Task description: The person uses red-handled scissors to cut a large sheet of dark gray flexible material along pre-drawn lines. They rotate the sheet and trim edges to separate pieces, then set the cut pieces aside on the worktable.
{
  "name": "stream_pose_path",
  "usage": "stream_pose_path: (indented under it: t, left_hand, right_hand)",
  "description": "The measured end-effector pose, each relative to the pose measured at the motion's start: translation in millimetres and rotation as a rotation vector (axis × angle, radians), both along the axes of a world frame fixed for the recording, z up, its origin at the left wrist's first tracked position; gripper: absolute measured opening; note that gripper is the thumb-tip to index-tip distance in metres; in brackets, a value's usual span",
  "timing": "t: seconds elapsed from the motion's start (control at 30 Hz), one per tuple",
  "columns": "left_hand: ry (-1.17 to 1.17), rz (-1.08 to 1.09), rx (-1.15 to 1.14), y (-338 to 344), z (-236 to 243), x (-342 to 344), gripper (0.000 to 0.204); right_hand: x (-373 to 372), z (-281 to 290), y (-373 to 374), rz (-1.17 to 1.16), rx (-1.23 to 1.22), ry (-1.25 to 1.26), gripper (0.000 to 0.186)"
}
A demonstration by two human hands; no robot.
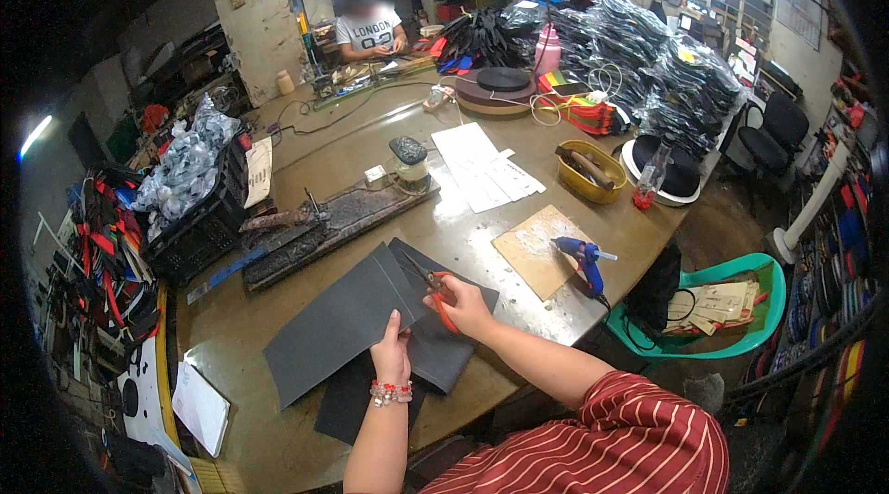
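1. Striped dark-red garment point(593, 448) is seen nearest the camera, at the lower edge right of centre.
2. Left hand point(392, 357), lower centre: black sheet point(333, 327) is gripped at its near right part, with the thumb laid on top; the other fingers are partly hidden, so their exact placing cannot be told. Beaded bracelets point(391, 393) are worn at the wrist.
3. Right hand point(466, 307), centre: fingers are closed round the orange handles of scissors point(444, 313). Blades are pointed toward the upper left, over the sheets; whether material is caught between them cannot be told.
4. Black sheet is spread left of and below centre, overlapping further dark sheets point(444, 355) on the table point(343, 151).
5. Blue glue gun point(583, 264) is placed right of centre, at the right side of a tan board point(532, 274) marked with whitish residue.
6. White papers point(472, 161) are laid above centre; a yellow tub point(593, 193) is set to their right.
7. Teal basin point(776, 309), holding tan pieces point(718, 305), is noted at right.
8. Black crate point(185, 249), topped with clear plastic wrapping point(190, 156), is noted at left.
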State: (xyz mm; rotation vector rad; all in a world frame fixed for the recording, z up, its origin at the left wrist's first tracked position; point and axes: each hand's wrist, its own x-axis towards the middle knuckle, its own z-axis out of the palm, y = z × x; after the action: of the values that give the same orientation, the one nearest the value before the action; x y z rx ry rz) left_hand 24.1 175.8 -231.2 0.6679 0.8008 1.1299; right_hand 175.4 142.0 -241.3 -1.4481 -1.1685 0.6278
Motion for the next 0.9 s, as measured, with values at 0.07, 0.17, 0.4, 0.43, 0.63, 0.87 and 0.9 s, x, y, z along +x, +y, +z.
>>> stream_pose_path:
  t: [0.07,0.17,0.4,0.43,0.63,0.87,0.9]
  left_hand:
    - [-0.003,-0.011,-0.007,0.5,-0.5,-0.9,0.024]
    - [-0.003,-0.031,-0.023,1.5,-2.8,-1.8,0.025]
    - [-0.002,-0.046,0.007,2.6,-5.6,-1.2,0.026]
    - [0.013,-0.041,0.001,2.4,-5.2,-1.3,0.026]
    - [-0.003,-0.013,0.005,0.2,-1.9,-0.5,0.021]
    - [0.011,-0.021,0.007,0.7,-4.0,-0.5,0.02]
    - [0.009,-0.026,0.013,1.1,-4.8,-0.7,0.019]
  right_hand:
    - [-0.5,1.8,-0.1,0.011,0.012,0.023,0.035]
    - [-0.6,2.8,-0.6,0.033,0.028,0.038,0.035]
    - [0.1,3.9,-2.1,0.028,-0.003,-0.029,0.033]
    - [0.2,3.8,-2.0,0.015,0.0,-0.011,0.033]
    - [-1.4,-2.3,1.2,-0.006,0.102,0.031,0.031]
    - [-3.7,-2.5,2.0,-0.021,0.189,0.048,0.035]
    - [-3.4,-0.9,1.1,-0.01,0.183,0.072,0.036]
